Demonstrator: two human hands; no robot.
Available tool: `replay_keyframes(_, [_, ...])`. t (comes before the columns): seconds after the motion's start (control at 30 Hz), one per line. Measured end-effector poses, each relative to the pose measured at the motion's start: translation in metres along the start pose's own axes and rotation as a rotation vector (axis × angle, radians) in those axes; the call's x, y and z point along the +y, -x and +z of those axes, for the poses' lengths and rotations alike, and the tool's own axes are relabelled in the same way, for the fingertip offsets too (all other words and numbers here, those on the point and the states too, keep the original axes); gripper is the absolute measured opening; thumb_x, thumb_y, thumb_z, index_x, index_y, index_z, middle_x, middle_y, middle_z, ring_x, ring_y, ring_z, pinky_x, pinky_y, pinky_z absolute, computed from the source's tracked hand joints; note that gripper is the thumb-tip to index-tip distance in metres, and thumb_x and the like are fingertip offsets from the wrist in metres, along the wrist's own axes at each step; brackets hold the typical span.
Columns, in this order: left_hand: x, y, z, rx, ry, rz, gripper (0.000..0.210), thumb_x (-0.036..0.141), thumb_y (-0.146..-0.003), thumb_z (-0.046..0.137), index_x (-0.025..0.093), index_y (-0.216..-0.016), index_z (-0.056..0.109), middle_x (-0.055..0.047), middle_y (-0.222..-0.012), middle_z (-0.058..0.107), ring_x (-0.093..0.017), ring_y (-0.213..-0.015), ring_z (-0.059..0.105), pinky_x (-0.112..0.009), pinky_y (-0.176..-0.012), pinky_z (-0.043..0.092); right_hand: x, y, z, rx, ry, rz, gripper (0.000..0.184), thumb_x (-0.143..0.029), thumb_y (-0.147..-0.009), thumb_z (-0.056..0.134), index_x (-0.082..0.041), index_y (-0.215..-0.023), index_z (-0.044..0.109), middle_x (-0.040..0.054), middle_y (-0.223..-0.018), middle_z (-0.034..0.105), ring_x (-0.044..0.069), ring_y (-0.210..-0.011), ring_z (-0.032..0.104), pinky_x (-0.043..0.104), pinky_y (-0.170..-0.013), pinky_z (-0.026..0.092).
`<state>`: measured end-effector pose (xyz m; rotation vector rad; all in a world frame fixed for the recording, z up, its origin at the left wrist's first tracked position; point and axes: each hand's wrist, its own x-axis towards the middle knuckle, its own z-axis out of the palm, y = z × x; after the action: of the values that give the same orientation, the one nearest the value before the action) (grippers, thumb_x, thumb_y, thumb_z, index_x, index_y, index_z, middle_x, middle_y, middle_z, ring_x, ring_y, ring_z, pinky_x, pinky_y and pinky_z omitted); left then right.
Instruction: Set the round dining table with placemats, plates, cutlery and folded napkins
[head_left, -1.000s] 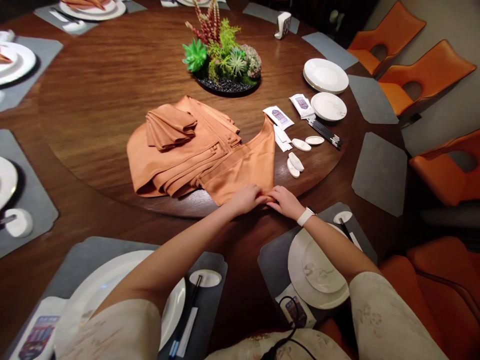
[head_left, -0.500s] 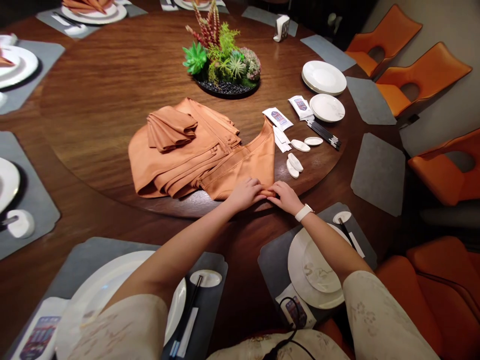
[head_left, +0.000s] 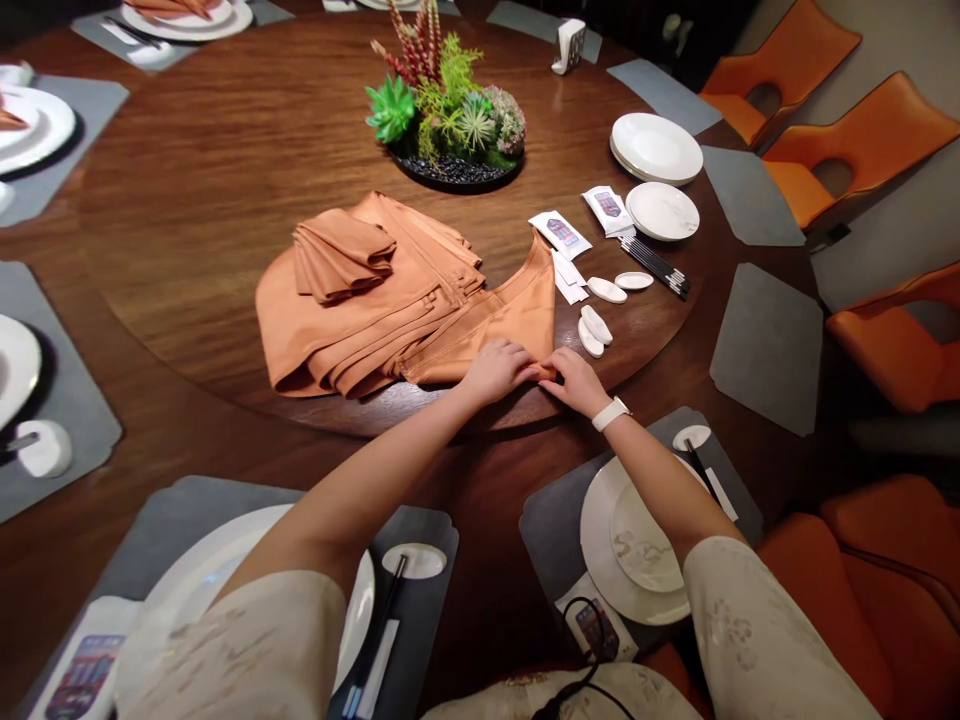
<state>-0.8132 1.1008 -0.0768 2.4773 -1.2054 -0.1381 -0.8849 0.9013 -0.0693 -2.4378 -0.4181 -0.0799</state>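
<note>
An orange cloth napkin (head_left: 499,325) lies spread near the front rim of the round turntable, its left part resting over a stack of orange napkins (head_left: 360,355). At its near right corner, my left hand (head_left: 501,370) and my right hand (head_left: 574,380) meet with fingers closed on the gathered cloth edge. The fingertips of both hands almost touch. A white band circles my right wrist. On top of the stack sits a pleated, folded napkin (head_left: 341,255).
Right of the napkin are chopstick rests (head_left: 596,325), black chopsticks (head_left: 652,265), white packets (head_left: 560,235) and stacked plates (head_left: 656,148). A plant centrepiece (head_left: 457,130) stands behind. Place settings on grey placemats (head_left: 427,620) line the near edge; orange chairs (head_left: 855,140) stand right.
Both hands have moved slightly away from me with the napkin's near edge, which now sits a little farther in on the turntable. The view has shifted slightly.
</note>
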Motion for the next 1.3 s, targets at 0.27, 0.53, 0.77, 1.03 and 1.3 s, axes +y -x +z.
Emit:
replay_keyframes(0.27, [0.009, 0.003, 0.000, 0.009, -0.049, 0.002, 0.032, 0.048, -0.093, 0.056, 0.019, -0.103, 0.064, -0.012, -0.104, 0.065, -0.027, -0.100, 0.054, -0.039, -0.088, 0.039, 0.023, -0.020, -0.001, -0.102, -0.198, 0.083, 0.014, -0.026, -0.087, 0.068, -0.016, -0.096, 0.069, 0.0053, -0.095, 0.065, 0.017, -0.088, 0.057, 0.030, -0.081, 0.045])
replay_keyframes(0.53, [0.023, 0.021, -0.002, -0.125, 0.111, 0.013, 0.037, 0.051, -0.093, 0.054, 0.018, -0.099, 0.068, -0.009, -0.091, 0.070, -0.024, -0.089, 0.060, -0.036, -0.081, 0.043, -0.010, 0.022, -0.005, -0.111, -0.134, 0.029, 0.020, -0.031, -0.088, 0.069, -0.016, -0.101, 0.067, 0.0064, -0.096, 0.063, 0.018, -0.088, 0.057, 0.030, -0.080, 0.046])
replay_keyframes(0.77, [0.031, 0.031, -0.002, -0.010, 0.068, 0.021, 0.038, 0.048, -0.098, 0.045, 0.019, -0.103, 0.067, -0.011, -0.106, 0.065, -0.025, -0.098, 0.057, -0.038, -0.088, 0.042, -0.009, 0.031, 0.003, -0.096, -0.071, 0.041, 0.020, -0.035, -0.093, 0.064, -0.017, -0.102, 0.066, 0.0059, -0.097, 0.059, 0.018, -0.091, 0.056, 0.029, -0.084, 0.046])
replay_keyframes(1.03, [0.019, 0.019, -0.003, -0.052, -0.016, 0.080, 0.031, 0.046, -0.094, 0.054, 0.018, -0.103, 0.065, -0.010, -0.101, 0.067, -0.027, -0.099, 0.056, -0.039, -0.090, 0.040, -0.007, 0.016, -0.007, -0.068, 0.061, 0.026, 0.019, -0.034, -0.093, 0.063, -0.018, -0.102, 0.068, 0.0074, -0.101, 0.059, 0.020, -0.095, 0.055, 0.032, -0.087, 0.046])
replay_keyframes(1.3, [0.015, 0.005, -0.002, 0.005, -0.022, 0.021, 0.037, 0.045, -0.100, 0.042, 0.017, -0.109, 0.064, -0.012, -0.109, 0.064, -0.026, -0.101, 0.055, -0.038, -0.091, 0.040, -0.002, 0.010, -0.005, -0.027, 0.041, 0.008, 0.020, -0.032, -0.094, 0.063, -0.018, -0.107, 0.066, 0.0089, -0.102, 0.062, 0.022, -0.098, 0.056, 0.036, -0.091, 0.046])
